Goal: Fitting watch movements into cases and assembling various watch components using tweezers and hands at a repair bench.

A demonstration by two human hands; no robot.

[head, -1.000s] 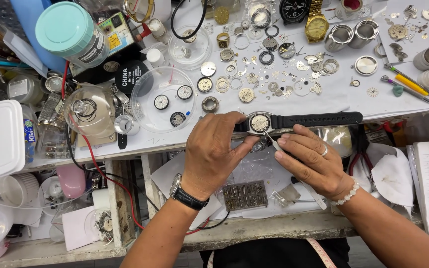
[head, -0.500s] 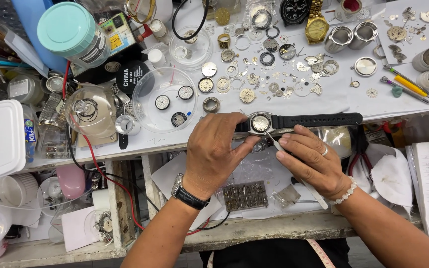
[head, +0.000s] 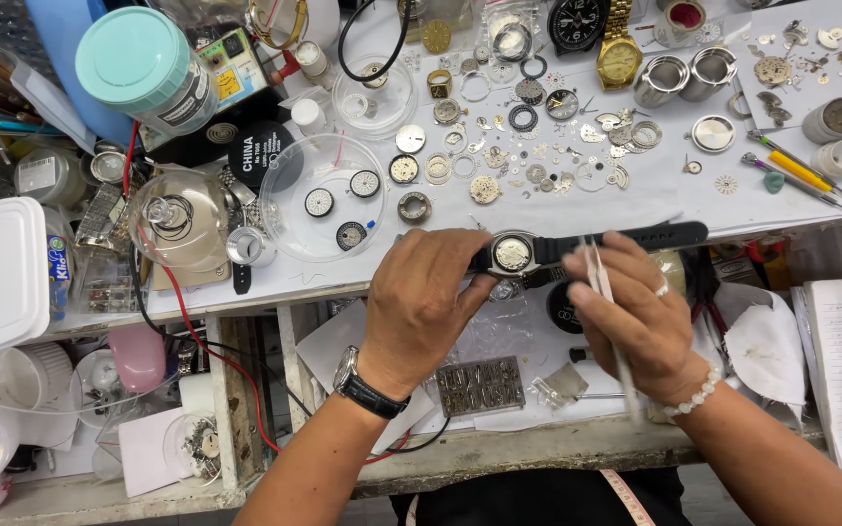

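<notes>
A crowded watch-repair table (head: 635, 209), covered in white paper, fills the view, strewn with small gears, dials and rings, with a clear round dish (head: 335, 198) of watch faces to the left and a gold wristwatch (head: 620, 56) near the top. At the table's front edge lies a wristwatch with a black strap (head: 516, 253), its long axis running left to right, the strap stretching away to the right. The left hand (head: 421, 297) is curled around the watch case from the left, fingers pinching it steady, and is the hand touching it. The right hand (head: 635, 317) sits just to the right of the case, over the strap, fingers pressed together on a thin pale tool (head: 604, 302) whose upper end points up toward the strap; the tool looks blurred. The case therefore lies up and to the left of the tool's tip, close beside it.
</notes>
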